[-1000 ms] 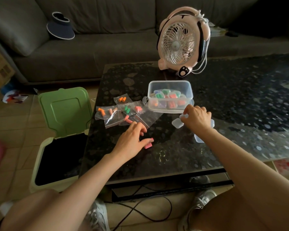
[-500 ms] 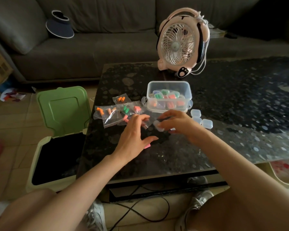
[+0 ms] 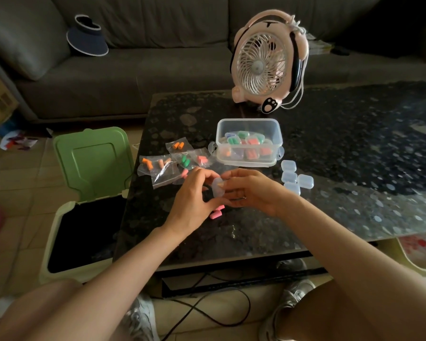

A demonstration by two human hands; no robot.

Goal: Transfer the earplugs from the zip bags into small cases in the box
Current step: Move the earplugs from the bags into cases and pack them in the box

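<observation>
the right hand [image 3: 253, 190] and left hand [image 3: 192, 200] both pinch a small clear case [image 3: 218, 188] between them; the pink earplugs [image 3: 216, 213] lie on the tabletop [image 3: 256, 230] just beneath, nearer the left hand, slanting rightward.

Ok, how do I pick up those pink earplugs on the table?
Pinch a pink earplug across its narrow sides, from above and from the near side: it lies flat on the table, and the left hand covers its far end.

One fan [image 3: 261, 62], one box [image 3: 248, 121], five cases [image 3: 305, 181] outside it, two loose pink earplugs [image 3: 216, 214], about six zip bags [image 3: 163, 171].
</observation>
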